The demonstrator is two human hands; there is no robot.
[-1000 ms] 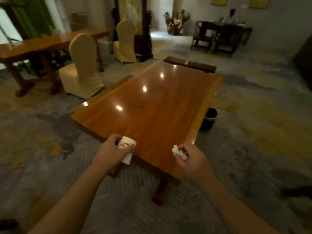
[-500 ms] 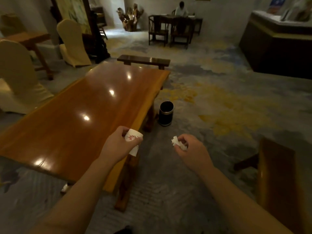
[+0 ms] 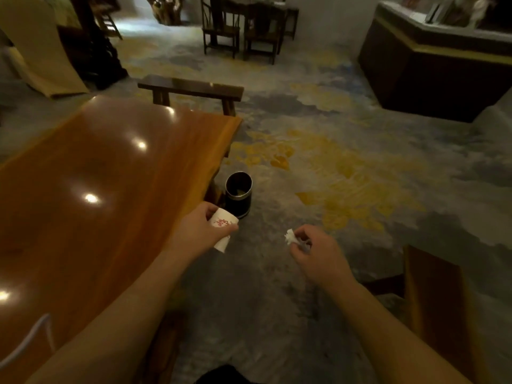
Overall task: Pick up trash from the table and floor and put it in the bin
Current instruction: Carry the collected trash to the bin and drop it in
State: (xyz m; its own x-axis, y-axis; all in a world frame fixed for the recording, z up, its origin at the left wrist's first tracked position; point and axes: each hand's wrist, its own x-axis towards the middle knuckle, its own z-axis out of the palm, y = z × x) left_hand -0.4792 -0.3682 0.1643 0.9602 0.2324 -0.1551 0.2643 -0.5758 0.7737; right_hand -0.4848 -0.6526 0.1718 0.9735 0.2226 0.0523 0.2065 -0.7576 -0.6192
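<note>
Black bin nearer now — left hand grips cup; right hand pinches tissue.

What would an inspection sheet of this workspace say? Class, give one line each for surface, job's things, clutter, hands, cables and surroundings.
Surface: glossy wooden table, nothing seen on the part in view.
Job's things: paper cup; tissue; open bin on the carpet beside the table.
Clutter: nothing seen on the carpet.
Hands: left hand holds the cup; right hand pinches the tissue.
Cables: white cord at bottom left.
Surroundings: dark bench, counter, chairs.
</note>
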